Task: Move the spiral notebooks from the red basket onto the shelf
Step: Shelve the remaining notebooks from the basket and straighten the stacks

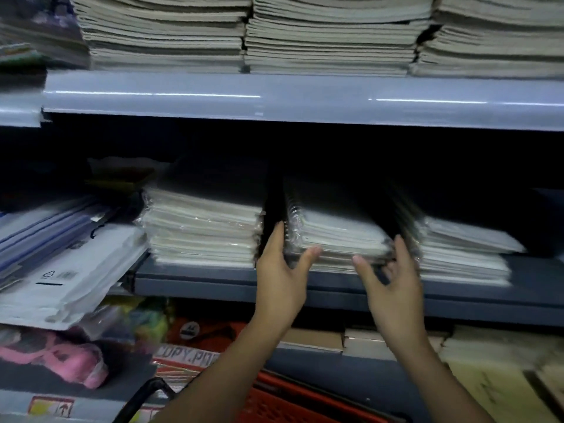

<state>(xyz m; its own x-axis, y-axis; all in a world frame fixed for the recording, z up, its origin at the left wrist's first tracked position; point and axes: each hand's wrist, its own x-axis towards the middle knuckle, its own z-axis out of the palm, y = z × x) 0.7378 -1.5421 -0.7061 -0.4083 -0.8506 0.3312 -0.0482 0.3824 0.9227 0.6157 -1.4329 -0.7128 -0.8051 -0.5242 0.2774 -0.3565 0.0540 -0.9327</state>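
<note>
A stack of plastic-wrapped spiral notebooks [338,233] lies in the middle of the grey shelf [195,285], spirals on its left side. My left hand [280,279] rests straight fingers against the spiral side, with the thumb on the stack's front edge. My right hand [393,288] is blurred at the stack's right front corner, fingers spread and thumb out, holding nothing. Below, part of the red basket [274,398] shows between my forearms, with its black handle [137,398] to the left. Its contents are mostly hidden.
Similar notebook stacks sit left [201,227] and right [464,254] of the middle one, with narrow gaps between. The upper shelf [274,99] carries tall paper piles [329,35]. White packets [70,270] slope at the left, above a pink item [61,358].
</note>
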